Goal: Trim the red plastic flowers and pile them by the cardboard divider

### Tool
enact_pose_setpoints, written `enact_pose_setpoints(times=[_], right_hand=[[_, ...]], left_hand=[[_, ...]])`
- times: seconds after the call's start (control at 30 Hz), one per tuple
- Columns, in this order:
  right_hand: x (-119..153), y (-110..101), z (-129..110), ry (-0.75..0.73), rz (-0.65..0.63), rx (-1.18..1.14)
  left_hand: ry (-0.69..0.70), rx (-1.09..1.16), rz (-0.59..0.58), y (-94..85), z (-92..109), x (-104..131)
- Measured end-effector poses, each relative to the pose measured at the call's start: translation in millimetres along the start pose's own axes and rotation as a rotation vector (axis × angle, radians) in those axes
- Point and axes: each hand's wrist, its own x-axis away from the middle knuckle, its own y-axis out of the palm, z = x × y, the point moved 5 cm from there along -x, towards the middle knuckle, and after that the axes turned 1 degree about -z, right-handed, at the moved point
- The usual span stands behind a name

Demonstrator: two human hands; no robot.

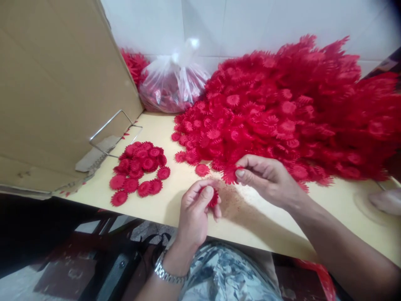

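My left hand [196,209], with a metal watch on the wrist, pinches a small red flower-shaped piece [213,198] between thumb and fingers near the table's front edge. Up and to the right, my right hand [266,177] grips another red toothed piece [230,174] at the near edge of a large heap of red pieces [282,117]. The two hands are apart. A single red piece [202,169] lies on the table between the heap and my left hand. Left of my hands sits a small cluster of darker red round pieces [138,163].
A cardboard box [62,83] stands at the left, with a bent metal wire frame [106,125] beside it. Behind, a tied clear plastic bag [175,83] of red pieces leans near the wall. Part of another person's hand [387,201] shows at the right edge.
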Motion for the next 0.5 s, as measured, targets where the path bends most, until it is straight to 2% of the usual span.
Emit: enact_pose_setpoints(times=[0.13,0.23,0.3,0.4,0.5], right_hand=[[7.4,14.6,4.9,0.023,-0.1,0.028],[11.7,19.4,6.9,0.016,-0.126,0.089],[12.6,19.1,6.9,-0.017,-0.094,0.136],[12.1,16.6,6.9,-0.069,-0.015,0.151],[12.3,18.6,8.2,-0.091,-0.019,0.156]], left_hand=[[0.072,-0.079,-0.012,1.5,1.7,-3.2],[0.083,-0.154,0.052,-0.6,-0.3,-4.8],[0.083,-0.163,0.088,-1.2,-1.4,-4.6],[0.073,-0.149,0.078,1.4,-2.5,-2.8],[0.05,-0.108,0.061,3.9,-3.1,-0.9]])
